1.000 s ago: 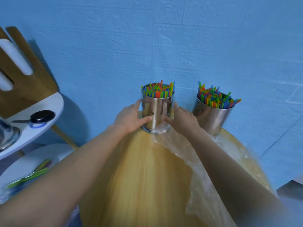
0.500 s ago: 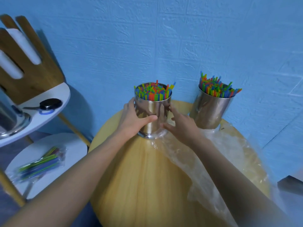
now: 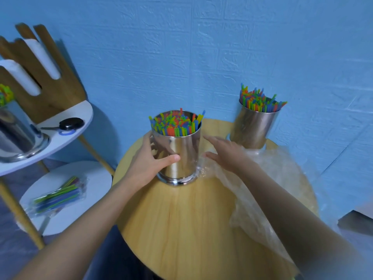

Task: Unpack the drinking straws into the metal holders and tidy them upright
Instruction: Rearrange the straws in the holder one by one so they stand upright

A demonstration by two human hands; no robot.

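1. Since the earlier frame the right hand point(image 3: 226, 152) has come off the near holder point(image 3: 179, 156). Its fingers are now straight and a little spread, just beside the holder's right wall.
2. This holder stands upright on the round table point(image 3: 181, 219). It is full of coloured straws point(image 3: 175, 124) whose ends are uneven, and a few lean at the right rim.
3. The left hand point(image 3: 149, 164) curls round the left wall, with the thumb across the front.
4. I think the left grip should stay firm, because the plastic wrap point(image 3: 272, 178) touches the base and the steel could slide on it.
5. The flat right palm can then press the tall ends level.
6. The second holder point(image 3: 253, 128), behind on the right, has straws that fan outward and probably needs the same care.
7. One packet of straws point(image 3: 58, 196) lies on the lower shelf point(image 3: 96, 178), seemingly not yet unpacked.
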